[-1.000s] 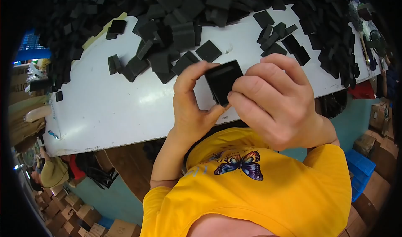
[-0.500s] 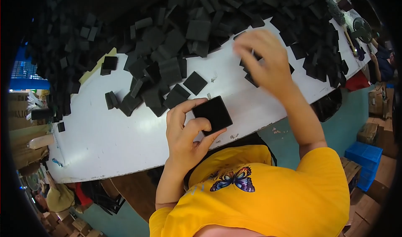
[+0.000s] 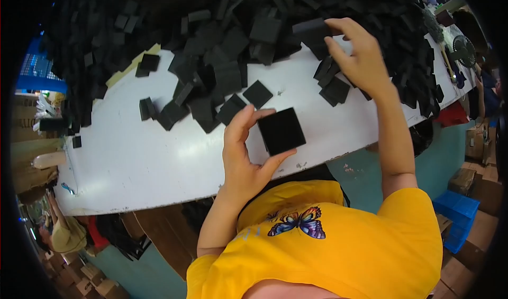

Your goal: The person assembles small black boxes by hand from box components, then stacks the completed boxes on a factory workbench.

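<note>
A: Nearest us, what've we got?
B: Our yellow shirt (image 3: pixel 317 256), then our L hand (image 3: pixel 241 162) over the near edge of the white table (image 3: pixel 132 167). Its thumb and fingers grip the black square piece (image 3: pixel 283 131) by opposite sides, top face bare.
A: How'll it handle?
B: Light, prob. Sides look firmish, but we can't tell if it's a solid block or a box w/ an insert. We'd hold it by the sides, approx. mid-height, and keep off the face in case it's soft.
A: And a bit farther out?
B: Our R hand (image 3: pixel 362 61), thumb and fingers partly open in a C at the right end of a dark block (image 3: pixel 309 30). Can't tell if they're pinching it.
A: Soft, that one?
B: Looks like foam: v. light, springy, low slip, dents or tears if we dig in. Best hold = flat pads on two opp. edges, min. squeeze.
A: Around it?
B: Loose square (image 3: pixel 258 94) lying flat beyond our held piece, then the big dark heap (image 3: pixel 227 40) of similar bits.
A: Far side?
B: Round fan (image 3: pixel 463 50), far R, nr. the table's end.
</note>
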Demonstrator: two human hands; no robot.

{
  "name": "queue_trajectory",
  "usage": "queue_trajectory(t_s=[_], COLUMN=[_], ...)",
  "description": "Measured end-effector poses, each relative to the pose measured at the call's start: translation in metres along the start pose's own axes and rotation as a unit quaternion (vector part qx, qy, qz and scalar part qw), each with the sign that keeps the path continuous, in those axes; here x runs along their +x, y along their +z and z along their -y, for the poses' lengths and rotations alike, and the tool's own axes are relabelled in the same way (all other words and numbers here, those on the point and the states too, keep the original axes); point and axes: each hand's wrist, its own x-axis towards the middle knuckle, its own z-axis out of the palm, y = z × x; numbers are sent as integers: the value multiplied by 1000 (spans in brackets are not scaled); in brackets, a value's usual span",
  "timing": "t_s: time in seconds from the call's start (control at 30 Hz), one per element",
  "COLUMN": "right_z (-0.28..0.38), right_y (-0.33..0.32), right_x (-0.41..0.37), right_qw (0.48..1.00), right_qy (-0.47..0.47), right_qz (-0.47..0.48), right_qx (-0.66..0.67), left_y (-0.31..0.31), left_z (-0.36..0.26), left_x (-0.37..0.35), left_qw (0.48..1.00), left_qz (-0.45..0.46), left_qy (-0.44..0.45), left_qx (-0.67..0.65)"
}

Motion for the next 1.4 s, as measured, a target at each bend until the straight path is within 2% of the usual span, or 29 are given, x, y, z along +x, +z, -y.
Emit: queue_trajectory(t_s=[0.07,0.1,0.17,0.23,0.27,0.3,0.37,0.47,0.57,0.6,0.8,0.9,1.0,1.17,1.2,1.3,1.37,1.4], right_z=[21,37,50,65,75,74,85,99,122,124,132,139,131,127,129,127,126,125], right_y=[-21,-30,-32,-18,-9,2,12,5,-5,-8,-14,-22,-15,-13,-15,-13,-11,-8], right_x=[0,3,7,13,11,10,5,1,-12,-16,-33,-38,-45,-46,-46,-41,-39,-42], right_qw=[976,930,837,850,852,853,878,943,973,975,980,975,972,965,962,961,963,971], right_qy=[73,157,197,161,163,89,68,-69,-47,-82,-149,-138,-165,-187,-186,-175,-167,-154], right_qz=[64,126,220,298,303,332,313,239,175,170,132,176,161,170,184,209,210,181], right_qx=[197,308,461,404,394,393,355,220,145,118,6,-1,-39,-63,-72,-45,-15,12], left_y=[0,1,1,0,0,0,-1,-3,-7,-5,-5,-4,-6,-7,-6,14,20,22], left_z=[-2,-2,-3,-7,-7,-6,-6,-10,-13,-15,-13,-13,-11,-10,-4,25,29,30], left_x=[2,2,4,4,2,1,-1,0,5,7,12,10,13,10,8,-2,-7,-6], left_qw=[1000,1000,1000,1000,1000,1000,998,997,999,999,999,1000,1000,999,997,992,991,990], left_qz=[0,2,-2,-4,-5,-7,-12,-11,1,-8,-6,-10,-14,-6,-8,-75,-90,-94], left_qy=[-6,-8,2,-8,-19,-30,-52,-69,-47,-41,9,9,14,15,48,102,99,107], left_qx=[-6,-6,-8,11,4,-3,-18,-20,11,9,31,17,17,51,61,-16,-17,-20])
